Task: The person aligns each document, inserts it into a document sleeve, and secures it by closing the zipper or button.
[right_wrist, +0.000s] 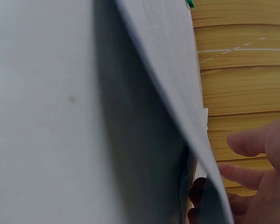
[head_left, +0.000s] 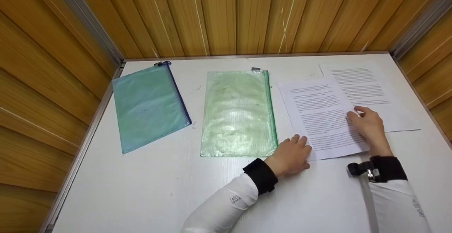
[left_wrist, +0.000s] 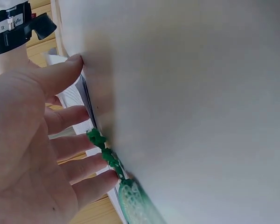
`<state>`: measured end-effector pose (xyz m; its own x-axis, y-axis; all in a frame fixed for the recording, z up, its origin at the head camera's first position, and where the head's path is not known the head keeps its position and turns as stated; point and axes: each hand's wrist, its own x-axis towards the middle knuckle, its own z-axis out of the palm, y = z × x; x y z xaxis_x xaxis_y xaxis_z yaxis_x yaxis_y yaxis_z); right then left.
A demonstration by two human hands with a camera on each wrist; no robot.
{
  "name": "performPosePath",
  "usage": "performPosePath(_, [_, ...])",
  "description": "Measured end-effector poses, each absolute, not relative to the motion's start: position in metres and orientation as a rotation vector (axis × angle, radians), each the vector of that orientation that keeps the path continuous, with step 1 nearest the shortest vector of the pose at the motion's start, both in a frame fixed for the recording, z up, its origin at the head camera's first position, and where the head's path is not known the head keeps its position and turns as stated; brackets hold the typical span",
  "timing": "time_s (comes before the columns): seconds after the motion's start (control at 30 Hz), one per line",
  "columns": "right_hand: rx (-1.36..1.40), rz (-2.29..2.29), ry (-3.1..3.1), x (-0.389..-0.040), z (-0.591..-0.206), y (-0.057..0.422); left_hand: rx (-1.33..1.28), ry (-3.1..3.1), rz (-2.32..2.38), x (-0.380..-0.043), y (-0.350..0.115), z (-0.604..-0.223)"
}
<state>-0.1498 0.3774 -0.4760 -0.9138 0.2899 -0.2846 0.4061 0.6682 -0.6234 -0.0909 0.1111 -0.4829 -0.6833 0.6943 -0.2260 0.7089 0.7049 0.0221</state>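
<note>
My left hand (head_left: 290,154) rests at the lower left corner of a white printed paper (head_left: 317,113), its fingertips at the paper's edge. In the left wrist view the thumb and fingers (left_wrist: 65,121) of that hand are spread, and the green zip edge of a pouch shows by the fingertips. At the paper's right side is my right hand (head_left: 369,125), thumb over the edge. The right wrist view shows the sheet (right_wrist: 168,102) lifted along this side, with dark fingertips (right_wrist: 198,191) under it.
A second printed paper (head_left: 392,111) lies partly under the first, to the right. Left of the papers is a green zip pouch (head_left: 236,113), and farther left a blue-green zip pouch (head_left: 150,107) lies tilted. Wood-panelled walls (head_left: 219,17) enclose the white table (head_left: 141,190).
</note>
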Motion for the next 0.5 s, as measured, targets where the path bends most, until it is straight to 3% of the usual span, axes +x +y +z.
performPosePath(0.5, [0.549,-1.058,2.5,-0.146,-0.477,0.402,1.15,2.701,-0.035,-0.093,0.106,-0.483])
